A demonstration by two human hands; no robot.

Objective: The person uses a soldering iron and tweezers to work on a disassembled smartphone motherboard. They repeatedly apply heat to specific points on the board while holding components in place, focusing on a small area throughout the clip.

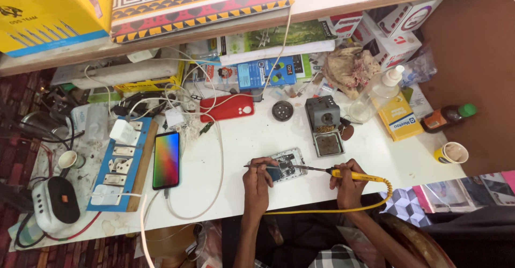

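Your forearms rise from the bottom edge, and both hands meet over the white table (279, 144), whose bare top spreads out beyond your knuckles. Well out past your left hand (256, 181) stands a blue switch board (122, 163), and between it and that hand lies a phone with a rainbow-lit screen (166, 159), plugged into a white cable. Ahead of your left hand, farther up the table, sits a red phone case (227, 107). Just ahead of your right hand (348, 181) stands a grey soldering iron stand (325, 126), and beyond that hand to the outside lie a yellow box (398, 119) and a paper cup (451, 153). Your right hand is closed around the yellow soldering iron (357, 176), its metal tip pointing across to the opened phone (285, 165), which lies flat on the table between your two hands, just beyond your fingertips. Your left hand pinches thin tweezers (258, 166), their points resting at the near edge of the opened phone's board; whether the iron's tip actually touches the board is too small to tell.
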